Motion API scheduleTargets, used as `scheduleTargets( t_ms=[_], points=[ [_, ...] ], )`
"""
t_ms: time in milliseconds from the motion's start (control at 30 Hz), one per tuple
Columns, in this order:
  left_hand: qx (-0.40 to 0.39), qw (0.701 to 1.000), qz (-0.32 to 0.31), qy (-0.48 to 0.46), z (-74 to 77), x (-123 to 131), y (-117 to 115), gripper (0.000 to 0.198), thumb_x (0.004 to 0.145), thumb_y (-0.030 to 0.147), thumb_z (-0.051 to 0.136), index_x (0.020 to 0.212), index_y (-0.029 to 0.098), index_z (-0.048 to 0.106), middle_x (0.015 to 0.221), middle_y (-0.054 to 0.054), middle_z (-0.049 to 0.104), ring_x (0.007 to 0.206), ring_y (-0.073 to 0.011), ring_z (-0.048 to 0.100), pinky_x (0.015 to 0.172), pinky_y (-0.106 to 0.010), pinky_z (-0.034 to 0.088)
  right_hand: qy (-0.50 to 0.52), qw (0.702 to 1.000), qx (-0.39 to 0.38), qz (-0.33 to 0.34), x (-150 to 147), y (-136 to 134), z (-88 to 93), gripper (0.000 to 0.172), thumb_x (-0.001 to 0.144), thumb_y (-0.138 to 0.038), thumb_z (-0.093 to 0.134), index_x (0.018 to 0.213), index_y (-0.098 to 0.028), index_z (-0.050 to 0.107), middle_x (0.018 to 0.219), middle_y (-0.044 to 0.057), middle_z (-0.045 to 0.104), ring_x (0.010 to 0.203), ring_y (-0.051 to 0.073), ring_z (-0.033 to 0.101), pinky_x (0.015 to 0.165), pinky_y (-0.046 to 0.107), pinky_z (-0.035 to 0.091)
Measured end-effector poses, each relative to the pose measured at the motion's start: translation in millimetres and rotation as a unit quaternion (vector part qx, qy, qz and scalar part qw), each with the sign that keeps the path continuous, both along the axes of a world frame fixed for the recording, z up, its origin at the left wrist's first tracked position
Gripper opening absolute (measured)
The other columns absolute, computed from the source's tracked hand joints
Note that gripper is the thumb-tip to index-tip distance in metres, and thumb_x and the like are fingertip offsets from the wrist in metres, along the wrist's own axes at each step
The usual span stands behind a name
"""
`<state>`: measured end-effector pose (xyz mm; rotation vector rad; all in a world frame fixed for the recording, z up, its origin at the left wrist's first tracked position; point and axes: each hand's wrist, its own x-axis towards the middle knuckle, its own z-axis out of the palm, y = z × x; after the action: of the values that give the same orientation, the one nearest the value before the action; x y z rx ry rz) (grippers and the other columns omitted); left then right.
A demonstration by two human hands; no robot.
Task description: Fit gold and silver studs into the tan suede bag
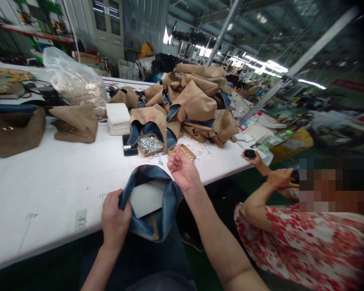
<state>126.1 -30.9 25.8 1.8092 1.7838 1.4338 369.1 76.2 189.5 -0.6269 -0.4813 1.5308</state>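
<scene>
My left hand point(117, 216) is closed round the left rim of a bag with a blue lining point(168, 206). The bag's mouth faces up at the front edge of the table, and a pale flat board point(147, 198) lies inside. My right hand point(182, 167) is raised beyond the bag, fingers curled in a pinch; anything between them is too small to make out. Just behind it is a small box of gold-coloured studs point(188, 152), partly hidden by the hand. Left of that stands a cardboard tray of silver metal studs point(150, 144), with loose pieces spilled around both.
Tan bags point(197, 99) are piled at the back of the white table point(57, 182). Nearby are a stack of white cards point(118, 119), a phone point(130, 145) and a clear plastic sack point(79, 81) of small pieces. At right a person in a floral top point(306, 242) sits close, holding a black round object point(250, 153).
</scene>
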Motion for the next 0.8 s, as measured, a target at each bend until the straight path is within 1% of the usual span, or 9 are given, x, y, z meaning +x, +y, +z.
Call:
scheduleTargets(
  t_ms=[100,133,233,300,367,467,533,667,800],
  points=[
    [-0.001,1.0,0.002,-0.014,-0.1,-0.2,-0.4,0.018,0.112,0.025,0.066,0.129,0.025,0.068,0.121,-0.01,0.071,0.117,-0.0343,0.07,0.107,-0.053,0.059,-0.038,0.997,-0.037,-0.048,15.9,50.8,5.0,0.027,0.099,-0.005,0.084,0.1,-0.021,0.062,0.086,-0.004,0.057,0.072,0.01,0.057,0.063,0.018,0.055],
    [0.001,1.0,0.003,-0.017,-0.5,-0.2,-0.4,0.019,0.111,0.023,0.066,0.13,0.025,0.067,0.121,-0.011,0.071,0.118,-0.0343,0.07,0.108,-0.054,0.059,-0.066,0.995,-0.047,-0.057,18.7,68.7,5.3,0.025,0.099,0.001,0.076,0.103,-0.02,0.065,0.09,-0.002,0.062,0.077,0.01,0.063,0.07,0.018,0.06],
    [0.006,1.0,0.004,-0.024,-1.8,-0.1,-0.5,0.024,0.109,0.018,0.066,0.132,0.026,0.067,0.123,-0.011,0.071,0.12,-0.0346,0.07,0.109,-0.055,0.06,-0.167,0.984,-0.045,-0.048,15.3,117.6,1.3,0.035,0.094,0.015,0.063,0.103,-0.019,0.067,0.096,0.001,0.071,0.087,0.009,0.072,0.09,0.019,0.068],
    [0.009,1.0,0.005,-0.028,-2.7,-0.3,-1.1,0.026,0.109,0.017,0.066,0.132,0.027,0.067,0.124,-0.011,0.071,0.122,-0.0351,0.07,0.11,-0.056,0.06,-0.211,0.976,-0.043,-0.019,4.8,143.1,-6.0,0.034,0.096,0.016,0.061,0.102,-0.016,0.069,0.098,0.005,0.076,0.091,0.012,0.077,0.093,0.023,0.071],
    [0.01,0.999,0.005,-0.031,-3.2,-0.6,-1.8,0.027,0.108,0.016,0.066,0.133,0.027,0.067,0.125,-0.012,0.072,0.123,-0.0356,0.071,0.11,-0.057,0.061,-0.251,0.967,-0.049,0.003,-7.9,162.6,-16.2,0.028,0.102,0.013,0.063,0.104,-0.013,0.071,0.097,0.01,0.079,0.09,0.017,0.081,0.087,0.025,0.074],
    [0.014,0.999,0.005,-0.036,-3.3,-1.3,-2.3,0.03,0.106,0.014,0.066,0.133,0.028,0.067,0.125,-0.012,0.072,0.122,-0.0358,0.072,0.109,-0.058,0.063,-0.315,0.948,-0.053,0.015,-22.5,183.8,-31.9,0.014,0.108,0.004,0.076,0.104,-0.009,0.073,0.09,0.014,0.08,0.076,0.019,0.081,0.069,0.024,0.072],
    [0.015,0.999,0.002,-0.04,-2.9,-1.6,-2.2,0.031,0.106,0.014,0.066,0.133,0.028,0.067,0.125,-0.012,0.072,0.122,-0.0356,0.072,0.109,-0.058,0.063,-0.343,0.938,-0.051,0.022,-26.3,193.3,-40.2,0.015,0.106,-0.003,0.087,0.101,-0.009,0.074,0.086,0.015,0.08,0.068,0.019,0.079,0.061,0.023,0.07],
    [0.017,0.999,0.0,-0.048,-1.5,-1.5,-2.0,0.031,0.106,0.013,0.065,0.134,0.028,0.068,0.126,-0.013,0.071,0.123,-0.0356,0.072,0.111,-0.06,0.063,-0.374,0.926,-0.042,0.042,-22.8,201.2,-51.9,0.018,0.105,-0.009,0.092,0.096,-0.009,0.076,0.086,0.016,0.08,0.066,0.019,0.077,0.059,0.023,0.07],
    [0.018,0.999,0.003,-0.05,-0.7,-1.4,-2.5,0.031,0.105,0.013,0.065,0.132,0.028,0.068,0.124,-0.013,0.072,0.122,-0.036,0.073,0.109,-0.059,0.064,-0.39,0.918,-0.039,0.056,-16.6,196.2,-62.4,0.02,0.107,-0.011,0.091,0.092,-0.009,0.078,0.085,0.013,0.079,0.06,0.014,0.069,0.054,0.02,0.066]
  ],
)
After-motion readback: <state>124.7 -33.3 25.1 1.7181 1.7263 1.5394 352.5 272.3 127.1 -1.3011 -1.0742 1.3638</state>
